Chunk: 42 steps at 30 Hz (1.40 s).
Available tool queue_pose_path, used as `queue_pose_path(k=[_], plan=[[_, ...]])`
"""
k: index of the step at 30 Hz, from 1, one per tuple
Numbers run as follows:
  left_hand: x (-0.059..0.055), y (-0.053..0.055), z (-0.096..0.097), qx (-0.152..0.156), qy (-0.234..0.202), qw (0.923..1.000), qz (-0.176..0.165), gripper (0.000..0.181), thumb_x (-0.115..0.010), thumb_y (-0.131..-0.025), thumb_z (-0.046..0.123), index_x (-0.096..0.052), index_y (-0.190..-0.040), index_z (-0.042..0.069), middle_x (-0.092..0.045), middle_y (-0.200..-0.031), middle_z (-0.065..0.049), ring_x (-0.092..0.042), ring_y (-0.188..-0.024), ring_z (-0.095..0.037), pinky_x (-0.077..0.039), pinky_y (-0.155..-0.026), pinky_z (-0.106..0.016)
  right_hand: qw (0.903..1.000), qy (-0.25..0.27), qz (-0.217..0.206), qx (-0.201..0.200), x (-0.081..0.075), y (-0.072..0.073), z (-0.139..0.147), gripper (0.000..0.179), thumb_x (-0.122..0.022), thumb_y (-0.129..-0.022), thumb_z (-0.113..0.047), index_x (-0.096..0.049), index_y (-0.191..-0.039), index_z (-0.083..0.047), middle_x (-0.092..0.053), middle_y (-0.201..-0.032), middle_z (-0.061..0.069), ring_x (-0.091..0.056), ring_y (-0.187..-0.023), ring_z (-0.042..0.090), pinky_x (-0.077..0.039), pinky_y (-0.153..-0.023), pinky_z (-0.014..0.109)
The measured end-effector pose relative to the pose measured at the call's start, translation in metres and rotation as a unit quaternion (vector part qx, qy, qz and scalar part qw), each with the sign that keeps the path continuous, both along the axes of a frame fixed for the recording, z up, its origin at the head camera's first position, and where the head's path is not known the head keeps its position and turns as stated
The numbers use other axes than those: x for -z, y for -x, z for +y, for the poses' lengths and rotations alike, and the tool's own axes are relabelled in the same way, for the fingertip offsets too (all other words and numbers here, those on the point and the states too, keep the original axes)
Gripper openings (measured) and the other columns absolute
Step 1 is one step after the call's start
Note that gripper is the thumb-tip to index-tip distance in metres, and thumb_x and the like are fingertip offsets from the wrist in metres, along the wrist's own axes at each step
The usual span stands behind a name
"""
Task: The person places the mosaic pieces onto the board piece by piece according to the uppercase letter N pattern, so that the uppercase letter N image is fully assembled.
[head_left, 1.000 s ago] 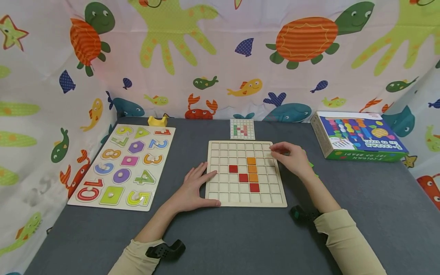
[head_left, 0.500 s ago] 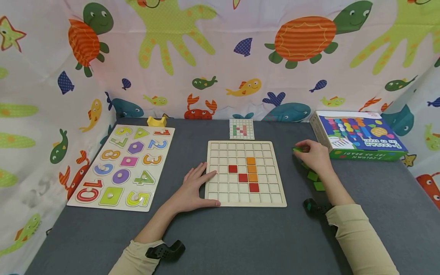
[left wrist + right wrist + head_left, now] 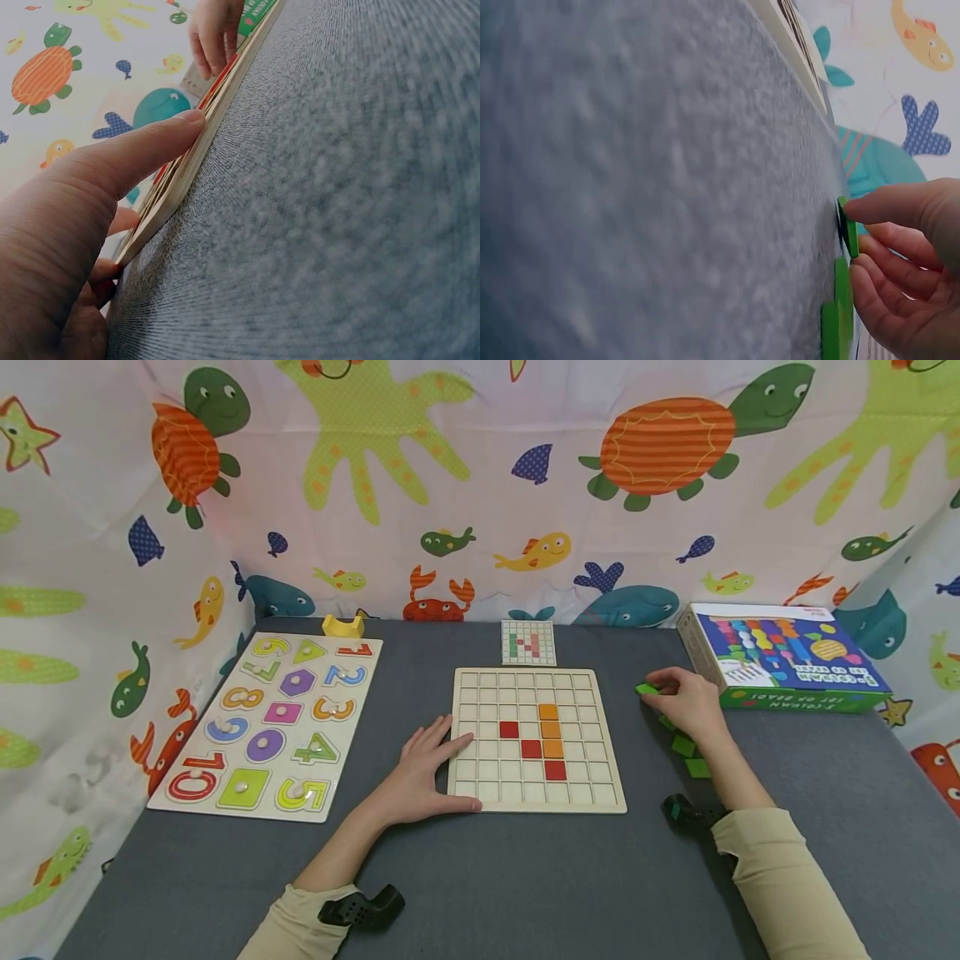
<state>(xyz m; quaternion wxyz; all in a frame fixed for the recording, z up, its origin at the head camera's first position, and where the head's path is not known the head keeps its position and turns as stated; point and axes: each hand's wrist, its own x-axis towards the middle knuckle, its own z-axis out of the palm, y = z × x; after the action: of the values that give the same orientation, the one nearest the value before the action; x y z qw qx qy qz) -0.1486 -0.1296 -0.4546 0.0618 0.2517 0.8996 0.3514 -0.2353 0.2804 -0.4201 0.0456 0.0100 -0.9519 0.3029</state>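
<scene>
My left hand (image 3: 420, 777) rests at the left side of a wooden grid board (image 3: 487, 685), fingers spread and straight. In the left wrist view the thumb (image 3: 150, 150) lies along the board's edge. Red tiles (image 3: 509, 729) form a diagonal in the grid, and an orange column (image 3: 551, 729) stands beside them. To the right of the board, my right hand (image 3: 688, 702) pinches a green square tile (image 3: 646, 689) between thumb and fingers. That tile (image 3: 849, 229) looks tilted in the right wrist view. Several more green tiles (image 3: 697, 767) lie in a row under the hand, partly hidden.
A small pattern card (image 3: 528, 642) lies behind the board. The number-and-shape puzzle (image 3: 291, 727) is at left, a yellow piece (image 3: 343, 626) behind it. A colourful box (image 3: 783, 657) stands at the back right, near the right hand.
My right hand has gone from the board's upper right edge out to the green tiles and has taken hold of the farthest one. The left hand has stayed put.
</scene>
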Motion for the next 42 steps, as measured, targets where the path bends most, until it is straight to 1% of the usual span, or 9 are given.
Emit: queue_pose_path(k=[6,13,17,19,24,26,30,35,42], plan=[[0.0,0.0,0.0,0.0,-0.003,1.0,-0.001,0.096,-0.079,-0.074,0.055,-0.039,-0.151,0.016,-0.011,-0.162,-0.011,-0.003,-0.149,-0.025,0.0,-0.116,-0.053,0.9997,0.024,-0.004,-0.007,-0.005,-0.003,-0.019,0.033,-0.07,-0.091,-0.019,-0.065,-0.119,-0.001,-0.066,-0.109,0.023,-0.06,-0.1,0.036,-0.047,-0.083,0.051],[-0.001,-0.001,0.0,0.003,-0.013,0.9999,0.007,0.096,-0.08,-0.074,0.054,-0.04,-0.15,0.013,-0.013,-0.162,-0.014,-0.005,-0.149,-0.029,-0.002,-0.114,-0.057,0.9975,0.063,-0.026,-0.02,-0.008,-0.002,-0.055,0.037,-0.071,-0.09,-0.026,-0.066,-0.12,-0.007,-0.066,-0.112,0.016,-0.059,-0.101,0.03,-0.048,-0.078,0.04],[-0.002,-0.002,0.0,0.001,-0.013,0.9999,0.001,0.096,-0.08,-0.073,0.054,-0.04,-0.151,0.014,-0.012,-0.162,-0.013,-0.004,-0.149,-0.028,-0.001,-0.115,-0.056,0.994,0.09,-0.042,-0.047,-0.008,-0.001,-0.078,0.038,-0.072,-0.09,-0.027,-0.065,-0.122,-0.008,-0.065,-0.114,0.014,-0.059,-0.102,0.028,-0.049,-0.078,0.039],[-0.002,-0.001,0.0,0.001,-0.01,0.9999,-0.002,0.096,-0.08,-0.074,0.054,-0.039,-0.151,0.014,-0.012,-0.162,-0.012,-0.004,-0.149,-0.027,-0.001,-0.115,-0.055,0.9914,0.103,-0.049,-0.064,-0.008,-0.003,-0.09,0.038,-0.072,-0.09,-0.027,-0.065,-0.122,-0.009,-0.065,-0.116,0.013,-0.059,-0.103,0.028,-0.049,-0.081,0.041],[-0.002,-0.001,0.0,0.002,-0.004,1.0,-0.003,0.095,-0.079,-0.074,0.055,-0.039,-0.151,0.015,-0.012,-0.162,-0.012,-0.004,-0.149,-0.026,-0.001,-0.115,-0.053,0.9843,0.123,-0.065,-0.109,-0.01,-0.007,-0.12,0.034,-0.073,-0.089,-0.022,-0.067,-0.119,-0.008,-0.066,-0.117,0.011,-0.061,-0.104,0.027,-0.051,-0.085,0.042],[-0.002,0.0,0.0,0.003,-0.003,1.0,-0.003,0.095,-0.078,-0.074,0.055,-0.039,-0.151,0.015,-0.012,-0.162,-0.012,-0.003,-0.149,-0.026,-0.001,-0.116,-0.053,0.9817,0.128,-0.07,-0.123,-0.01,-0.008,-0.132,0.032,-0.074,-0.088,-0.021,-0.068,-0.118,-0.009,-0.066,-0.115,0.01,-0.061,-0.103,0.026,-0.052,-0.083,0.041],[-0.002,0.0,-0.001,0.004,-0.003,1.0,-0.004,0.096,-0.078,-0.075,0.055,-0.038,-0.152,0.015,-0.012,-0.162,-0.011,-0.003,-0.149,-0.026,0.0,-0.116,-0.053,0.9776,0.129,-0.062,-0.155,-0.008,-0.008,-0.153,0.031,-0.076,-0.086,-0.021,-0.07,-0.115,-0.009,-0.068,-0.111,0.006,-0.062,-0.1,0.024,-0.052,-0.083,0.039],[-0.002,0.001,-0.001,0.003,0.001,1.0,-0.005,0.095,-0.078,-0.075,0.056,-0.038,-0.152,0.016,-0.012,-0.162,-0.011,-0.003,-0.149,-0.025,-0.001,-0.116,-0.053,0.9729,0.104,-0.032,-0.204,-0.004,-0.008,-0.173,0.027,-0.075,-0.087,-0.016,-0.071,-0.111,-0.007,-0.069,-0.107,0.006,-0.063,-0.097,0.023,-0.052,-0.084,0.038],[-0.001,0.001,-0.001,0.003,0.004,1.0,-0.001,0.096,-0.078,-0.074,0.057,-0.039,-0.151,0.015,-0.012,-0.162,-0.011,-0.004,-0.149,-0.025,-0.001,-0.116,-0.052,0.9696,0.07,-0.018,-0.234,-0.003,-0.009,-0.189,0.025,-0.075,-0.086,-0.009,-0.071,-0.11,-0.006,-0.068,-0.105,0.007,-0.064,-0.094,0.022,-0.053,-0.083,0.036]])
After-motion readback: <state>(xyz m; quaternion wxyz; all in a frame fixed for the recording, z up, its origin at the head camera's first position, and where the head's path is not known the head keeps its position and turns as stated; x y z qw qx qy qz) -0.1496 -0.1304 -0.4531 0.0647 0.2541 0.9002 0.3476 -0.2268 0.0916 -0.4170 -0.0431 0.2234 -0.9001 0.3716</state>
